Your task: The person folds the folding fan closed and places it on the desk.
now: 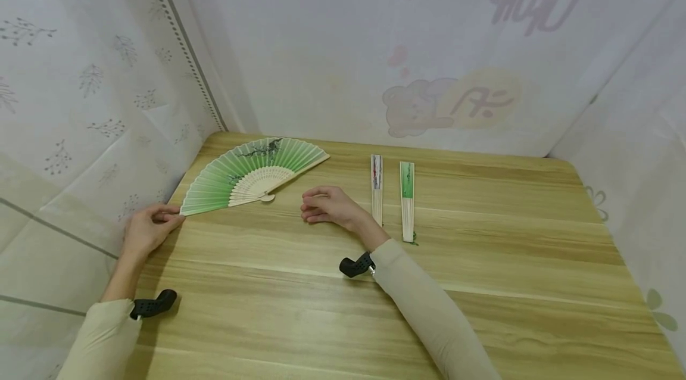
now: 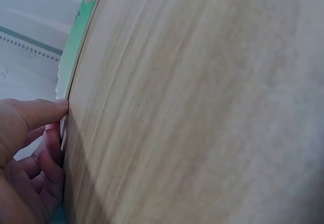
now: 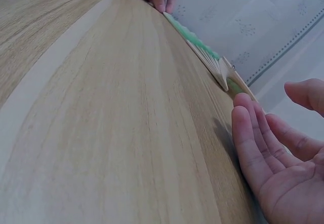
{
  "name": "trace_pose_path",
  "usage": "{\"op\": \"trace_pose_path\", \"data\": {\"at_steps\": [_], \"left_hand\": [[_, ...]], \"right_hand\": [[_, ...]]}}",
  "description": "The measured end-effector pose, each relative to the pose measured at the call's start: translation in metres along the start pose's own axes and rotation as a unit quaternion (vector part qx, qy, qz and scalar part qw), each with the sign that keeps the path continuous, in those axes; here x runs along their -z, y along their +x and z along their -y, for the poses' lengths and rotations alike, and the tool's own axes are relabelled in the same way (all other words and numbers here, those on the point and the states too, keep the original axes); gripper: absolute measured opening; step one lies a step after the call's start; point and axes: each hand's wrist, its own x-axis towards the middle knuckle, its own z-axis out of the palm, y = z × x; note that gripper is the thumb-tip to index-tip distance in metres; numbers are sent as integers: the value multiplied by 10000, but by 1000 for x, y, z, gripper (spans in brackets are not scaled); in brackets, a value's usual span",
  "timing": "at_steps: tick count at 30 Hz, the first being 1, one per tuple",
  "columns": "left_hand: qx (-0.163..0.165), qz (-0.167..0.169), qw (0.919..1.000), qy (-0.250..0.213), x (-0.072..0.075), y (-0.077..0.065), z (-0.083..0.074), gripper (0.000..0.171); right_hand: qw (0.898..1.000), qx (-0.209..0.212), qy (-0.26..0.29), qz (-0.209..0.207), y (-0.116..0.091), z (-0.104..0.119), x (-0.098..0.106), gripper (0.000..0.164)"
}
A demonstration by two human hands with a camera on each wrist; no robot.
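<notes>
A green folding fan point(image 1: 257, 168) with a dark branch print lies spread open at the table's back left. Its pale ribs meet at a pivot on the near side. My left hand point(image 1: 150, 230) pinches the fan's left end corner between thumb and fingers; the left wrist view shows the thumb point(image 2: 45, 111) at the fan's edge. To the right of the pivot, my right hand point(image 1: 334, 208) is apart from the fan, over the table. In the right wrist view its fingers point(image 3: 248, 138) are gently bent, with nothing held.
Right of my right hand lie two folded fans, a grey-white one point(image 1: 377, 180) and a green one point(image 1: 407, 195) with a green cord. My right forearm passes close to them. The wooden table point(image 1: 278, 308) meets printed cloth walls point(image 1: 321, 70) at the back and left.
</notes>
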Motion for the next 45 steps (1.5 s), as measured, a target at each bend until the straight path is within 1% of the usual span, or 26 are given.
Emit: {"op": "trace_pose_path", "data": {"at_steps": [11,18,23,30,45], "left_hand": [[201,100,9997,-55,-1,3,0,34],[111,-55,9995,-297,-4,4,1,30],[18,-42,9993,-361,-6,5,1,24],[169,95,9990,-391,-5,6,0,24],[169,-46,9992,-372,-3,2,2,25]], "right_hand": [[10000,36,84,-1,2,0,-1,38],[9999,17,99,-25,2,0,-1,38],[9999,17,125,-29,2,0,0,38],[9999,-4,136,-4,4,1,-3,39],[9995,-22,309,-37,11,-3,-10,41]]}}
